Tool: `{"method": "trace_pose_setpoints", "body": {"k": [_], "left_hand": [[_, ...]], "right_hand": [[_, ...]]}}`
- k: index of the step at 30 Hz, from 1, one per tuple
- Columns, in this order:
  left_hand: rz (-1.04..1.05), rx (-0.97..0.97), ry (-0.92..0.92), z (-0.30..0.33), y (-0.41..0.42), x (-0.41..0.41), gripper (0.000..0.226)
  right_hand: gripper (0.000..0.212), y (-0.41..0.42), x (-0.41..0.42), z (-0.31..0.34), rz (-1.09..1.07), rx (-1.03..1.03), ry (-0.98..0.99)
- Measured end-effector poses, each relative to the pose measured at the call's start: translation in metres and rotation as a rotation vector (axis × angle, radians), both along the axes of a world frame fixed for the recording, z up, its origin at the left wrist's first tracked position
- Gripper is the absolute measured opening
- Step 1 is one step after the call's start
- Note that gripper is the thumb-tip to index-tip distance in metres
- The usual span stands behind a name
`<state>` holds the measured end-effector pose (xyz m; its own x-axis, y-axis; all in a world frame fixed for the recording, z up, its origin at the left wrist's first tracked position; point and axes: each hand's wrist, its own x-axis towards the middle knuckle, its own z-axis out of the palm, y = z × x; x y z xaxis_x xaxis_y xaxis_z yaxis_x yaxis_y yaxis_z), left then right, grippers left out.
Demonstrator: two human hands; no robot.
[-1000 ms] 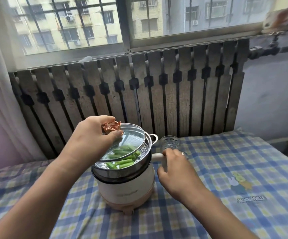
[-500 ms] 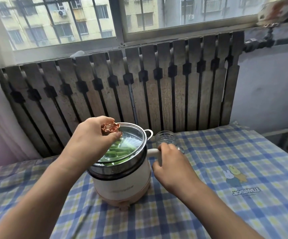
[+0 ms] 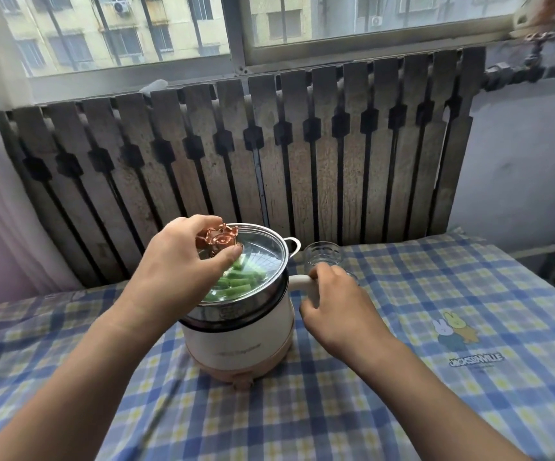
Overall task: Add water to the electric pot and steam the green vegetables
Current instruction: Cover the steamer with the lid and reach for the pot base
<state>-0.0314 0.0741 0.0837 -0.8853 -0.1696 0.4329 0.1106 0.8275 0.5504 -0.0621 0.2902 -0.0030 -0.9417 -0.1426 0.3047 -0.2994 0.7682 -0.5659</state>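
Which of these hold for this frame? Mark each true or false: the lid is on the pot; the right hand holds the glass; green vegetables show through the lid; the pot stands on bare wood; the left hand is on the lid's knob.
1. The glass lid sits on the electric pot. True.
2. The right hand holds the drinking glass. False: it grips the pot's side handle; the glass stands behind it.
3. Green vegetables show through the lid. True.
4. The pot stands on bare wood. False: on a blue checked tablecloth.
5. The left hand grips the copper knob. True.
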Motion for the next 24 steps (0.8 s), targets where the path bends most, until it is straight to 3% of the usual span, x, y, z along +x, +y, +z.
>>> {"method": "trace_pose_setpoints", "body": {"k": [4,9,19,24], "left_hand": [[-0.043,0.1,0.143,-0.003,-0.022,0.018,0.043],[0.054,0.23,0.315,-0.019,-0.078,0.043,0.02],[0.254,0.262,0.091,-0.136,-0.22,0.059,0.034],[0.276,0.309,0.059,-0.125,-0.221,0.062,0.033]], "right_hand": [[0.024,0.003,-0.005,-0.001,0.012,-0.009,-0.022],[0.031,0.013,-0.014,-0.001,-0.008,-0.024,-0.112],[0.045,0.03,-0.028,-0.004,-0.199,-0.006,-0.209],[0.041,0.051,-0.04,0.0,-0.329,-0.041,-0.228]]}}
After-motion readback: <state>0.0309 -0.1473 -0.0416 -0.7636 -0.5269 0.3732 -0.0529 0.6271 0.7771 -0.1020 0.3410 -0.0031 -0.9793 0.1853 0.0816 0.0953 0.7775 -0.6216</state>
